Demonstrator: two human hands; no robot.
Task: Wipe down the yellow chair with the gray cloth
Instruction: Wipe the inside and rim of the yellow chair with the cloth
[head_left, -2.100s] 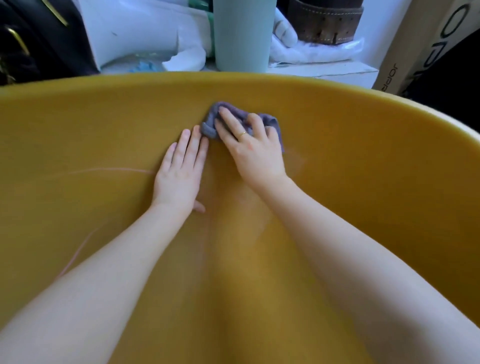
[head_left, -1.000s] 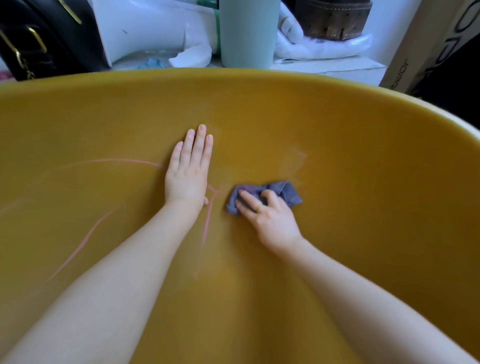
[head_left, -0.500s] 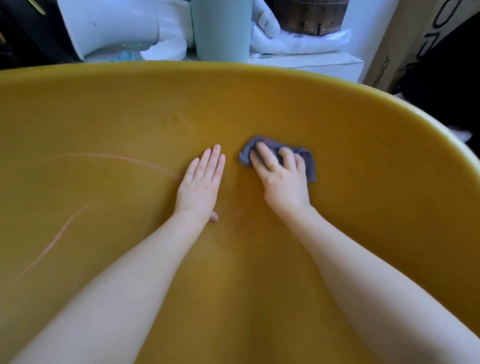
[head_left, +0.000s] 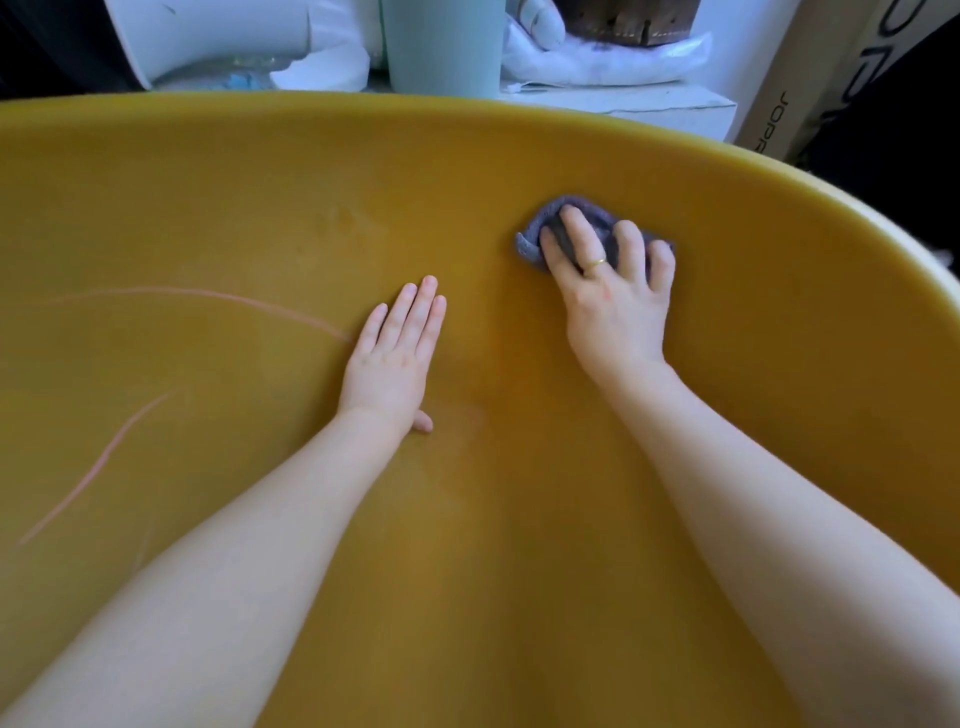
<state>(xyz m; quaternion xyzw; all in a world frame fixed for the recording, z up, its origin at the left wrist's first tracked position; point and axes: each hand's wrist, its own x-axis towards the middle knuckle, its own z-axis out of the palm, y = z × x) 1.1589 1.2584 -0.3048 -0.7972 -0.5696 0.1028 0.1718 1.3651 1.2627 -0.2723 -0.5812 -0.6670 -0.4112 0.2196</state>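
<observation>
The yellow chair (head_left: 218, 218) fills nearly the whole view, its curved shell sweeping from left to right under a pale rim. My left hand (head_left: 395, 358) lies flat on the shell near the middle, fingers straight and together. Up and to the right, my right hand (head_left: 613, 301) presses the bunched gray cloth (head_left: 530, 244) against the inner wall below the rim, its spread fingers bent over the cloth. Most of the cloth is hidden under that hand. Thin pink streaks (head_left: 104, 462) mark the shell at the left.
Behind the chair's rim stand a pale green cylinder (head_left: 441, 47), white items (head_left: 234, 36) and crumpled white plastic (head_left: 597, 67) on a white surface. A cardboard box (head_left: 810, 88) leans at the top right, with dark space beside it.
My right hand has carried the cloth from lower on the shell up and to the right, toward the rim. My left hand has stayed flat on the chair.
</observation>
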